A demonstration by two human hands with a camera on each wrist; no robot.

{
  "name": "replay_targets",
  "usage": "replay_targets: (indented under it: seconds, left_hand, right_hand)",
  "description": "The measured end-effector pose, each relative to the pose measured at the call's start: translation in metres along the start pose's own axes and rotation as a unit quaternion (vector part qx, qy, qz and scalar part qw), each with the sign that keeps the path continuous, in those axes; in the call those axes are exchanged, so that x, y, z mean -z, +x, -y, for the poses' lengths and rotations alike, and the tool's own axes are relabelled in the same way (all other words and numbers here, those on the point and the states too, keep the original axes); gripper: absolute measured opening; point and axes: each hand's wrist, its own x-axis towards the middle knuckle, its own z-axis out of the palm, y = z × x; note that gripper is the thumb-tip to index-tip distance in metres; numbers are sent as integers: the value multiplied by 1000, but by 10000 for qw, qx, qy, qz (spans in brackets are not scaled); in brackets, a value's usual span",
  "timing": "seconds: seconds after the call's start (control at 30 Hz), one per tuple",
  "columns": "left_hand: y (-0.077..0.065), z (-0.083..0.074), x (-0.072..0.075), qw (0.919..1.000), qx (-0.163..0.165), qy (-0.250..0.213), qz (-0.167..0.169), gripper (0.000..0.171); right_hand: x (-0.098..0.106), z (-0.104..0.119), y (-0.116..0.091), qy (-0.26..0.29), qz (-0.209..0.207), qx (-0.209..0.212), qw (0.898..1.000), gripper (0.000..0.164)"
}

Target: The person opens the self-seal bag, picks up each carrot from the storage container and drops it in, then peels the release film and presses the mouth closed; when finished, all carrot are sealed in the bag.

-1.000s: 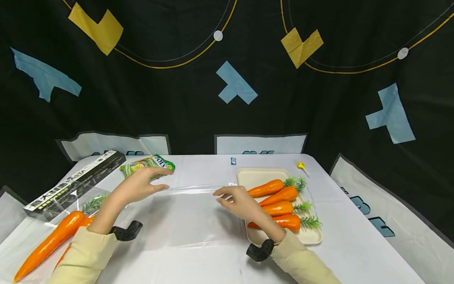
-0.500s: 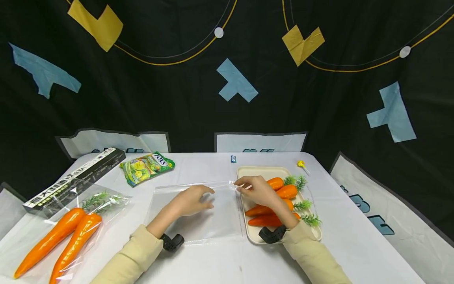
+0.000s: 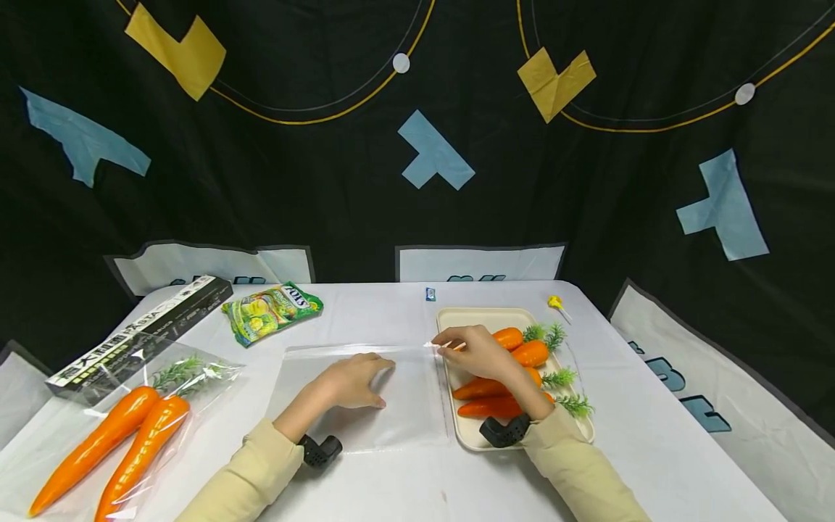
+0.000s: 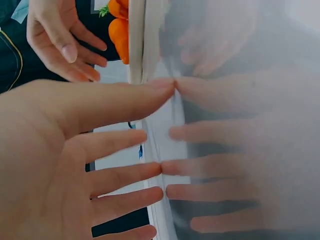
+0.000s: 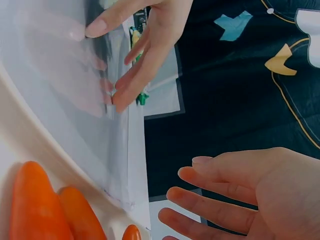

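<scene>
clear plastic makes up the bag, flat beneath the left hand, whose fingers are spread, tips touching it. a gap separates it from the right hand, fingers loosely apart near the bag's far corner, over the tray of carrots. white tabletop surrounds both hands, black curtain beyond. only wrist views show left-finger reflections.

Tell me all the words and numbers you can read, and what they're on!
"FOX'S", upside down: green-and-yellow packet.
"STA", seemingly the end of a longer word: long black-and-white box; its Chinese characters are too small to read surely.
Small blue packet: too small to read.
White panels: teal letters, too cut off to read.
Flat clear bag: none I can see.
</scene>
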Motion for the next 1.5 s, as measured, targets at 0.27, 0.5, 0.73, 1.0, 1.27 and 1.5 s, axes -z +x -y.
replay_targets:
  seconds: [0.27, 0.5, 0.73, 1.0, 1.27, 1.5]
  left_hand:
    - [3, -4, -9, 9981, 121, 477, -382, 54]
    - [4, -4, -11, 9939, 63, 581, -940, 46]
    - [2, -2, -5, 9896, -5, 358, -1391, 9]
    - [3, 2, 11, 9874, -71, -5, -1582, 5]
    - [1, 1, 19, 9841, -211, -168, -1756, 15]
    - [3, 3, 18, 9832, -356, -262, -1774, 19]
  right_hand:
    - [-7, 2, -1, -202, 402, -34, 9990, 20]
    - [-10, 5, -2, -167, 804, 205, 9964, 19]
    - [-12, 6, -1, -46, 905, 321, 9954, 22]
    - [-13, 8, 2, 198, 396, 430, 9981, 28]
    - [-11, 12, 2, 231, -65, 402, 9989, 25]
    - [-11, 13, 3, 379, -348, 442, 9977, 24]
